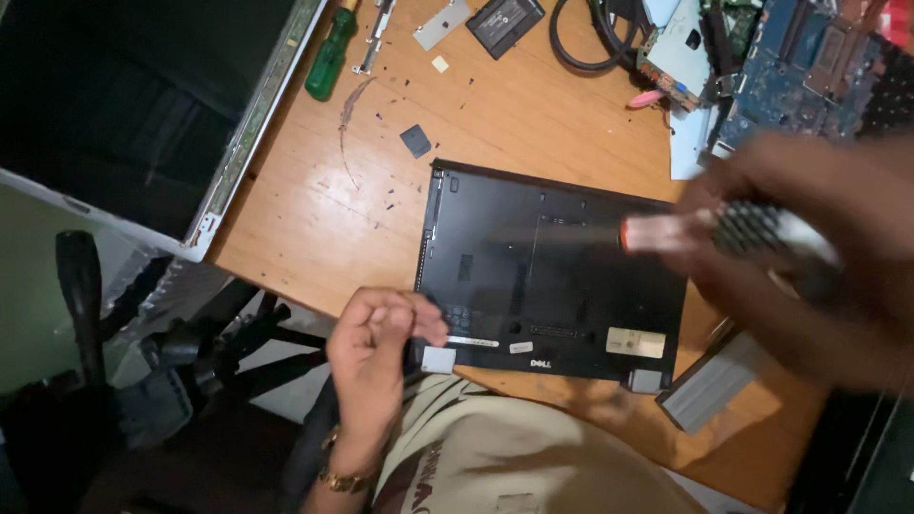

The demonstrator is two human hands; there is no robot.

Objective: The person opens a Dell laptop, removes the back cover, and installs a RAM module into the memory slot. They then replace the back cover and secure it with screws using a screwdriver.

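head view: two hands (381,347) (809,247), one laptop (552,276), two screwdrivers (724,231) (330,55).

I see a wooden worktop (314,219) carrying a black laptop base (552,276) lying bottom-up near its front edge. A green-handled screwdriver (330,59), a black cable (581,43), blue circuit boards (809,81) and loose screws (390,195) lie farther back.

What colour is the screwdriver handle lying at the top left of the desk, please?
Green screwdriver handle, clearest in the head view.
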